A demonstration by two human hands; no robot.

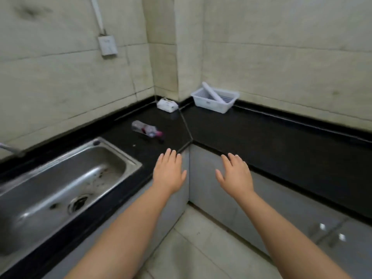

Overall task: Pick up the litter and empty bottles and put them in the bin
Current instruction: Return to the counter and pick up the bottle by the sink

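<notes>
An empty clear plastic bottle (146, 130) with a pink cap lies on its side on the black countertop (261, 137), near the inner corner. A small crumpled white packet (167, 105) sits against the wall in the far corner. My left hand (168, 172) hovers open, palm down, at the counter's front edge, a short way in front of the bottle. My right hand (236, 174) is also open, fingers spread, over the front edge of the right-hand counter. Both hands hold nothing. No bin is in view.
A steel sink (66, 182) is set into the counter at the left. A white plastic basket (215, 99) with a white tube in it stands at the back wall. Grey cabinet fronts (201, 178) run below the counter, and a wall socket (108, 45) is above.
</notes>
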